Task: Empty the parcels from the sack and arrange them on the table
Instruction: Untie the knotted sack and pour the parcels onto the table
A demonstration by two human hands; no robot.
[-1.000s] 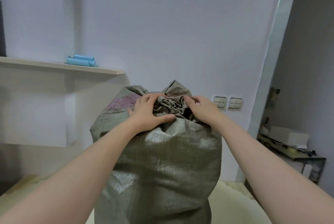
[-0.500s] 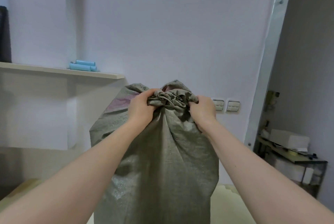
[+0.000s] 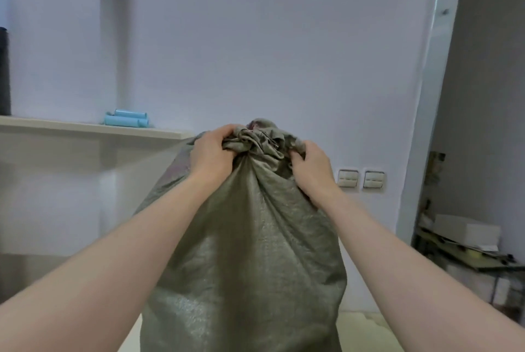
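Note:
A tall grey-green woven sack stands upright in front of me, its mouth bunched into a wad at the top. My left hand grips the gathered cloth on its left side. My right hand grips the bunched cloth on the right. The fabric below the hands is drawn taut into folds. No parcel shows; the sack's contents are hidden. The surface under the sack is a pale cream strip at the bottom edge.
A pale shelf juts from the wall at the left with blue rolls on it. Two wall switches sit right of the sack. A cluttered low table with a white box stands at the far right.
Both hands went from resting on the sack's top to clutching the bunched mouth. The sack has been pulled up and its cloth stretched tight.

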